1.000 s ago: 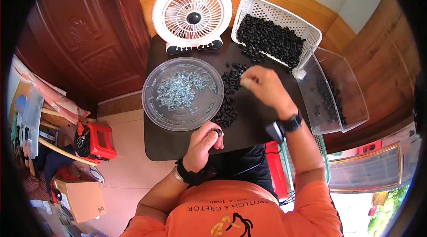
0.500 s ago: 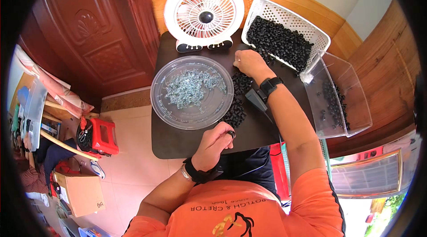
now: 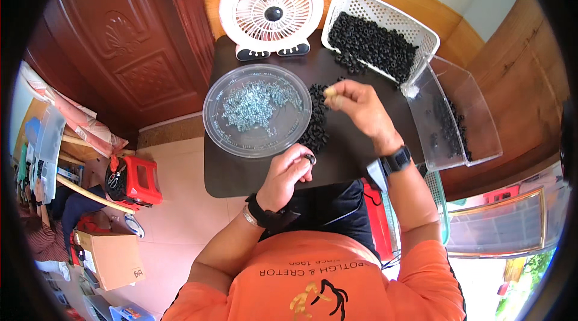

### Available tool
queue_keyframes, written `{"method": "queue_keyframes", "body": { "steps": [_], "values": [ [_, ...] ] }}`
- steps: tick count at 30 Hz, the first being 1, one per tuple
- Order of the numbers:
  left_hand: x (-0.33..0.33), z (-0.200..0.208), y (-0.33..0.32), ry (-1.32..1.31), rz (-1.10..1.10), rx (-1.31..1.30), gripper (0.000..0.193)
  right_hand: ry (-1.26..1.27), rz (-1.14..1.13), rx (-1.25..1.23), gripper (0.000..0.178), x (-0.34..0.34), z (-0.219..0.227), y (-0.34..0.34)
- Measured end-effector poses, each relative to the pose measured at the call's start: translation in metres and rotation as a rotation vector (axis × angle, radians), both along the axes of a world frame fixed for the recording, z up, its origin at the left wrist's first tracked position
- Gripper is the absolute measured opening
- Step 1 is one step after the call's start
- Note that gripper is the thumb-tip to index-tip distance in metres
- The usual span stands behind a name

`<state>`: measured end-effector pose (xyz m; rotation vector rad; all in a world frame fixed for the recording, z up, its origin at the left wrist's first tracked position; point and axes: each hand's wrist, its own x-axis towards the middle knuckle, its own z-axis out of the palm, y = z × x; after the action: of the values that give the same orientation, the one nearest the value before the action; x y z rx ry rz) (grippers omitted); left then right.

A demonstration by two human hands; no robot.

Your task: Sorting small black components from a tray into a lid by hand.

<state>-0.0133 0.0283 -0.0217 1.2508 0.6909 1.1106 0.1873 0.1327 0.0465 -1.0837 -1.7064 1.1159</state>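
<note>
My left hand [image 3: 288,173] rests near the front edge of the dark table [image 3: 241,173], its fingertips pinching a small black ring [image 3: 309,159]. My right hand [image 3: 355,107] reaches over a loose pile of black rings [image 3: 314,117] in the middle of the table, fingers pinched together above it; whether it holds a piece I cannot tell. Left of the pile stands a clear round plastic dish [image 3: 257,110] holding several small silvery metal parts.
A white desk fan [image 3: 272,8] stands at the back of the table. A white lattice basket [image 3: 376,38] full of black rings sits at the back right. A clear plastic bin [image 3: 451,113] with some black rings is at the right. A red stool [image 3: 139,179] and a cardboard box [image 3: 111,258] are on the floor to the left.
My right hand has drawn back from the far end of the pile toward the dish side. My left hand stays by the front edge with the ring.
</note>
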Motion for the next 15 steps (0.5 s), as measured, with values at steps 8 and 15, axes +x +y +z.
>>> {"method": "queue_keyframes", "body": {
  "steps": [8,15],
  "values": [
    [0.04,-0.006,0.017,-0.025,0.228,-0.048,0.026,-0.178,-0.255,0.543,0.02,-0.034,-0.055,-0.075],
    [0.032,-0.005,0.014,-0.056,0.152,-0.09,0.025,0.382,-0.119,-0.117,0.014,0.022,-0.056,-0.078]
  ]
}}
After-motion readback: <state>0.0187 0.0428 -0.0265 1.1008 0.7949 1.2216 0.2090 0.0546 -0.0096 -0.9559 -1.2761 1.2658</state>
